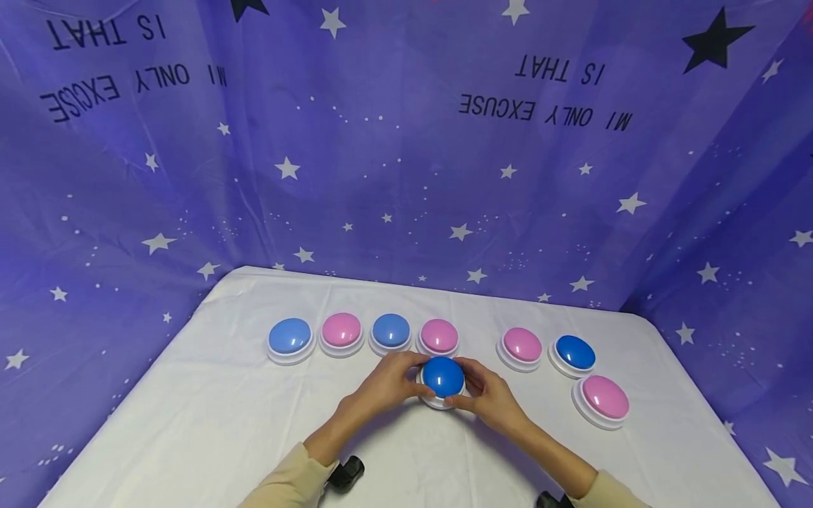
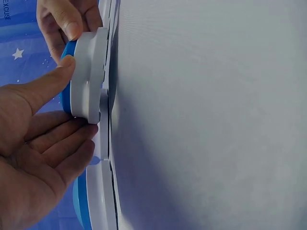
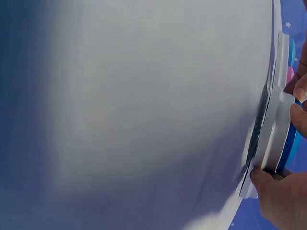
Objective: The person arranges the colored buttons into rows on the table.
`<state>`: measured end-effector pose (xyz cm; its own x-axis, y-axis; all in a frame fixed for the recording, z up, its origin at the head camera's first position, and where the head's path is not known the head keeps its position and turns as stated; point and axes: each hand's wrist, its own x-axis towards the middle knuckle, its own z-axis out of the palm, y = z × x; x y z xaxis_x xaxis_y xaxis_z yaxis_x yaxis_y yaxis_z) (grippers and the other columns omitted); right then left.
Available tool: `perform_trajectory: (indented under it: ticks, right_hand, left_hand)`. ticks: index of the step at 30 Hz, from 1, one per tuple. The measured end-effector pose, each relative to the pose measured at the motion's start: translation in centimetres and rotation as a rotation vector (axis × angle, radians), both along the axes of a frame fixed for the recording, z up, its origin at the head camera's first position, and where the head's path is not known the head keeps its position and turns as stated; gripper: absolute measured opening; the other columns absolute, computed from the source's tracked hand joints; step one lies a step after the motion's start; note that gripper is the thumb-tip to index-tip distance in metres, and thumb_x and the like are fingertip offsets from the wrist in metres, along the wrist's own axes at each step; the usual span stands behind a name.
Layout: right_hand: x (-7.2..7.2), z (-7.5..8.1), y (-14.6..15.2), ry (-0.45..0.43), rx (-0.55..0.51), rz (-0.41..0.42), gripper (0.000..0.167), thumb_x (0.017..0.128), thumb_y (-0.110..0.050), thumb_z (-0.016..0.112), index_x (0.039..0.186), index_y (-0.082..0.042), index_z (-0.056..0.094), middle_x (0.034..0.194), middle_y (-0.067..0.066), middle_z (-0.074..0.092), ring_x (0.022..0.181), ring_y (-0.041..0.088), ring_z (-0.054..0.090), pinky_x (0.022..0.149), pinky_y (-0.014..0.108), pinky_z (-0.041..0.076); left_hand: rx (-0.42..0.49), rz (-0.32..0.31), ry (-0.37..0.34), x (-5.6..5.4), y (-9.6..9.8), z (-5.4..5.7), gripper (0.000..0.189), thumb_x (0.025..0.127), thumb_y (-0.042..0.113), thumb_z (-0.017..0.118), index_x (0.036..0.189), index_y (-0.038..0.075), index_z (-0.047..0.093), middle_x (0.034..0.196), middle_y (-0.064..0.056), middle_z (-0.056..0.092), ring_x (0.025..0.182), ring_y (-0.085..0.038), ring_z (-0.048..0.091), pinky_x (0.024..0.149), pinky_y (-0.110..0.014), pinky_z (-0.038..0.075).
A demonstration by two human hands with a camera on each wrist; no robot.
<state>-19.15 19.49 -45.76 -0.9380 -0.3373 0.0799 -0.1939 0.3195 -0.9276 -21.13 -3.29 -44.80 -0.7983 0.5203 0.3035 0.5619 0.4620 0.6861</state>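
Note:
Both hands hold a round push button with a dark blue dome (image 1: 442,377) and a white base (image 2: 88,79), one hand at each side. My left hand (image 1: 392,384) has its thumb at the dome's near edge and its fingers around the left side. Mirroring it, my right hand (image 1: 492,395) grips the right side, thumb at the front rim. In the left wrist view the button is upright, its base close over the white tablecloth. Just behind it sits a pink button (image 1: 439,335), its front partly hidden by the held one.
Left along the back row stand a light blue button (image 1: 391,330), a pink button (image 1: 341,330) and another light blue button (image 1: 290,336). To the right are a pink button (image 1: 523,345), a dark blue button (image 1: 575,352) and, nearer, a pink button (image 1: 605,397). Purple star-print curtains (image 1: 381,176) surround the table.

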Motion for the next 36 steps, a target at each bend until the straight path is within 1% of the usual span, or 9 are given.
perform_trajectory:
  ticks: [4, 7, 13, 20, 24, 27, 29, 32, 36]
  right_hand:
    - [0.1, -0.2, -0.1, 0.012, 0.015, 0.005, 0.067, 0.079, -0.006, 0.084, 0.136, 0.007, 0.051, 0.137, 0.027, 0.053, 0.131, 0.043, 0.046, 0.104, 0.043, 0.038]
    - [0.1, -0.4, -0.1, 0.009, 0.028, 0.003, 0.067, 0.078, -0.005, 0.084, 0.136, 0.007, 0.052, 0.137, 0.027, 0.053, 0.131, 0.043, 0.046, 0.104, 0.043, 0.037]
    - [0.1, -0.6, -0.2, 0.011, 0.054, 0.001, 0.067, 0.078, -0.006, 0.084, 0.136, 0.005, 0.052, 0.137, 0.026, 0.054, 0.131, 0.042, 0.046, 0.104, 0.043, 0.038]
    - [0.1, -0.7, -0.1, 0.015, 0.063, 0.008, 0.069, 0.078, -0.006, 0.084, 0.137, 0.006, 0.051, 0.138, 0.026, 0.052, 0.132, 0.043, 0.045, 0.105, 0.043, 0.037]
    - [0.1, -0.5, -0.1, 0.016, 0.076, 0.008, 0.07, 0.078, -0.007, 0.084, 0.139, 0.006, 0.05, 0.139, 0.026, 0.052, 0.132, 0.043, 0.045, 0.105, 0.043, 0.037]
    - [0.1, -0.4, -0.1, 0.018, 0.081, 0.006, 0.072, 0.078, -0.007, 0.084, 0.14, 0.008, 0.048, 0.14, 0.027, 0.051, 0.133, 0.043, 0.044, 0.105, 0.043, 0.036]
    - [0.1, -0.3, 0.0, 0.015, 0.083, -0.001, 0.074, 0.078, -0.007, 0.084, 0.14, 0.009, 0.046, 0.141, 0.028, 0.05, 0.134, 0.043, 0.043, 0.106, 0.043, 0.035]
    - [0.2, -0.2, 0.2, 0.008, 0.084, -0.026, 0.076, 0.078, -0.007, 0.084, 0.14, 0.01, 0.045, 0.142, 0.029, 0.048, 0.134, 0.043, 0.042, 0.107, 0.043, 0.035]
    - [0.5, 0.1, 0.8, 0.005, 0.087, -0.059, 0.076, 0.077, -0.008, 0.085, 0.141, 0.009, 0.046, 0.143, 0.027, 0.047, 0.135, 0.041, 0.042, 0.108, 0.043, 0.035]
  left_hand:
    - [0.013, -0.022, 0.003, 0.1, -0.2, -0.1, 0.045, 0.075, 0.012, 0.087, 0.115, -0.001, 0.07, 0.105, -0.008, 0.073, 0.097, -0.022, 0.066, 0.089, -0.035, 0.051]
    - [0.005, -0.033, 0.001, 0.1, -0.2, -0.3, 0.045, 0.076, 0.012, 0.087, 0.115, -0.001, 0.07, 0.105, -0.008, 0.073, 0.096, -0.021, 0.065, 0.089, -0.034, 0.051]
    - [-0.025, -0.022, -0.012, 0.0, -0.3, -0.7, 0.047, 0.076, 0.015, 0.087, 0.117, 0.002, 0.07, 0.107, -0.005, 0.072, 0.097, -0.018, 0.064, 0.09, -0.032, 0.05]
    - [-0.031, -0.013, -0.022, 0.1, -0.4, -0.7, 0.048, 0.076, 0.016, 0.087, 0.118, 0.001, 0.07, 0.109, -0.006, 0.072, 0.1, -0.022, 0.065, 0.093, -0.035, 0.049]
    - [-0.035, -0.013, 0.001, 0.1, -0.4, -0.6, 0.049, 0.076, 0.018, 0.087, 0.118, 0.001, 0.07, 0.109, -0.006, 0.072, 0.101, -0.021, 0.065, 0.093, -0.035, 0.049]
    - [-0.029, -0.011, 0.004, 0.1, -0.4, -0.6, 0.05, 0.075, 0.019, 0.088, 0.119, 0.001, 0.069, 0.11, -0.006, 0.072, 0.102, -0.021, 0.065, 0.094, -0.036, 0.049]
    - [-0.021, -0.004, -0.006, 0.1, -0.4, -0.5, 0.051, 0.075, 0.019, 0.088, 0.118, 0.001, 0.069, 0.111, -0.007, 0.072, 0.102, -0.022, 0.065, 0.095, -0.038, 0.049]
    - [-0.011, 0.023, -0.036, 0.1, -0.4, -0.4, 0.054, 0.076, 0.02, 0.088, 0.121, -0.001, 0.067, 0.114, -0.01, 0.07, 0.107, -0.025, 0.064, 0.097, -0.041, 0.048]
    - [0.0, 0.063, -0.066, 0.1, 0.1, 0.1, 0.059, 0.078, 0.023, 0.085, 0.126, -0.004, 0.064, 0.123, -0.015, 0.067, 0.117, -0.029, 0.061, 0.101, -0.044, 0.046]
